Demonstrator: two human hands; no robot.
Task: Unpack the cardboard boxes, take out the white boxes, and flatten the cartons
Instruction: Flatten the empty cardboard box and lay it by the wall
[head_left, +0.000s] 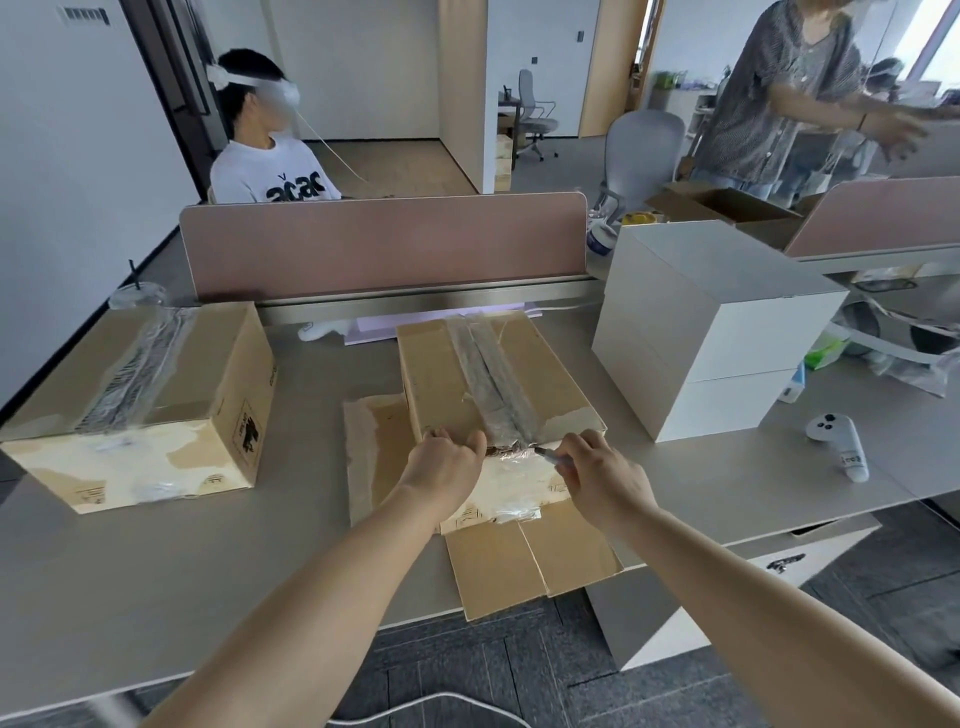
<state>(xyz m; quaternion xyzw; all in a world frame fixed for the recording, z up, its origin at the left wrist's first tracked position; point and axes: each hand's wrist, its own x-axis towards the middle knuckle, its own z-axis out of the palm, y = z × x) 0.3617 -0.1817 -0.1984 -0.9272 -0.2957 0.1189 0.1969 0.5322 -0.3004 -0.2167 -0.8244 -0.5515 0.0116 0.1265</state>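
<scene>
A taped cardboard carton (493, 374) stands on the desk in front of me, on top of flattened cardboard (524, 561) that sticks out over the desk's near edge. My left hand (447, 462) presses on the carton's near top edge, left of the tape seam. My right hand (602, 478) grips a small cutter (548, 454) whose tip touches the tape at the near end of the seam. A second sealed carton (150, 405) sits at the left. Two stacked white boxes (722, 332) stand at the right.
A pink divider (384, 244) runs across the desk's far side, with a seated person behind it. Another person stands at the far right by an open carton (727, 208). A white controller (839, 441) lies on the desk at the right. A plastic cup (137, 296) stands behind the left carton.
</scene>
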